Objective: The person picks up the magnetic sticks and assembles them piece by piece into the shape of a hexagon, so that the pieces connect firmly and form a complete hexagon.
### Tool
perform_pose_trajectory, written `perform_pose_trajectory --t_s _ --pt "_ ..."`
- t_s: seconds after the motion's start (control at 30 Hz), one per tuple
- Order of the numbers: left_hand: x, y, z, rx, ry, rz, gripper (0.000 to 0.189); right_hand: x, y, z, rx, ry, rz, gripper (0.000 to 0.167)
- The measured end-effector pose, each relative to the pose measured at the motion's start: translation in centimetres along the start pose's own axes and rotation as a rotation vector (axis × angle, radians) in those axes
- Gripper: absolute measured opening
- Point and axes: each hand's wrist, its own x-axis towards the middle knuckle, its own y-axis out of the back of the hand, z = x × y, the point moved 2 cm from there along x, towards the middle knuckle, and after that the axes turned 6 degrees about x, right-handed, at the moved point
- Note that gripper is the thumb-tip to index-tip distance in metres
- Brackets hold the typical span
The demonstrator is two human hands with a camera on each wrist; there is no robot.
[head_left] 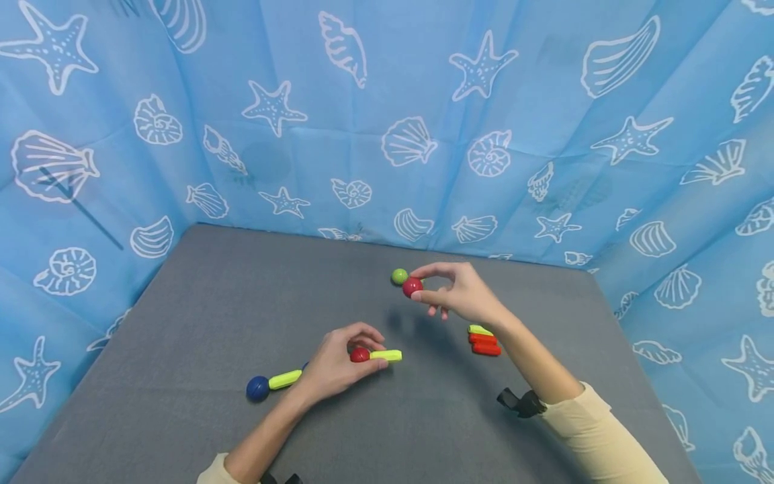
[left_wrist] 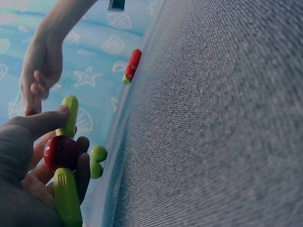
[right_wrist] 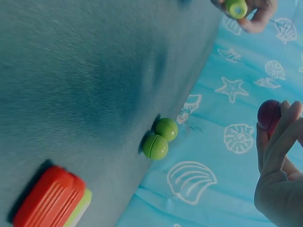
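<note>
In the head view my left hand [head_left: 335,363] grips a toy chain of yellow-green rods and balls. The chain's red ball [head_left: 359,355] lies within its fingers, and one yellow-green rod [head_left: 387,355] points out to the right. The left wrist view shows a second yellow-green rod [left_wrist: 67,196] on the ball's other side. Left of the wrist, a blue ball [head_left: 257,388] joins another yellow-green rod [head_left: 284,380]; the hand hides part of this stretch. Farther back, my right hand [head_left: 462,292] pinches a loose red ball [head_left: 413,287] above the table, between thumb and fingers.
Two green balls [right_wrist: 155,147] lie side by side on the grey table [head_left: 242,296], near its back edge. To the right, red rods [head_left: 486,349] and a yellow-green rod [head_left: 480,330] lie together. A blue seashell-print curtain [head_left: 375,161] hangs around the back and sides.
</note>
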Motion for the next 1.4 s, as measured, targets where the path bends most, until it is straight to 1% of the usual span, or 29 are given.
perform_pose_trajectory --t_s 0.1,0.23,0.43,0.63,0.73,0.97,1.2,1.4 --pt "0.0 0.1 0.0 -0.002 0.002 0.001 0.039 -1.7 0.0 0.0 0.007 0.004 -0.026 0.043" --pt "0.0 0.2 0.0 -0.001 0.003 0.007 0.038 -3.5 -0.6 0.4 0.016 -0.003 -0.069 0.043" --pt "0.0 0.2 0.1 0.016 0.007 0.017 0.037 -5.1 -2.1 1.5 0.046 -0.009 -0.138 0.043" --pt "0.0 0.3 0.1 0.025 0.014 0.021 0.037 -5.5 -3.4 2.8 0.094 -0.006 -0.187 0.043" --pt "0.0 0.3 0.1 0.023 0.014 0.019 0.037 -5.6 -3.9 3.4 0.097 0.0 -0.205 0.044" --pt "0.0 0.5 0.1 0.015 0.014 0.013 0.036 -5.6 -4.4 3.6 0.082 0.0 -0.194 0.043" --pt "0.0 0.2 0.1 0.035 -0.051 0.012 0.036 -5.6 -5.6 3.8 0.158 -0.021 -0.187 0.041" --pt "0.1 0.1 0.2 0.057 -0.073 0.005 0.035 -5.5 -6.7 4.2 0.192 -0.013 -0.213 0.04"
